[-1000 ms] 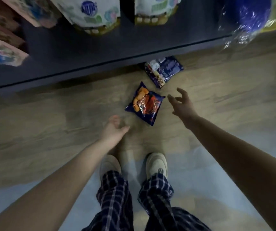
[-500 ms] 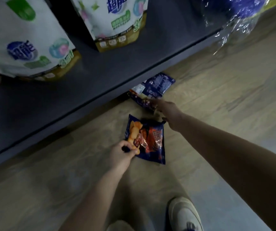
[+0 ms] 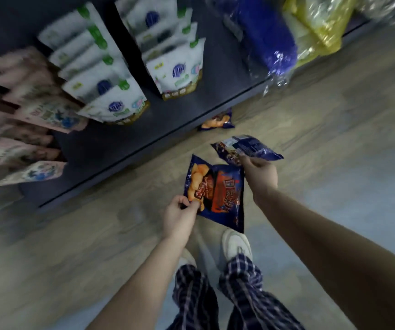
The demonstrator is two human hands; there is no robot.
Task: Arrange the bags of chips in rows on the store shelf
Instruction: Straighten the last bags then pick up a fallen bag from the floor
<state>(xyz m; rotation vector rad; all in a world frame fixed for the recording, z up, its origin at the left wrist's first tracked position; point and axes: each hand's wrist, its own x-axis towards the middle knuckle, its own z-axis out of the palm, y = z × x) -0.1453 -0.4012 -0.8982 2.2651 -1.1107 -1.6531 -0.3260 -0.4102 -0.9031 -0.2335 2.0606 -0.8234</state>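
Pinching light, crinkly chip bags by their edges, the left hand gripped the orange-printed bag while the right hand gripped the dark blue bag.

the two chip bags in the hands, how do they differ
The left-hand bag shows its printed front, orange chips and a red panel; the right-hand bag shows mostly a pale label and small print. The left hand pinches the left-hand bag at its lower edge so it stands up; the right hand holds the right-hand bag flatter and farther out. Both are dark blue, each pinched in one hand.
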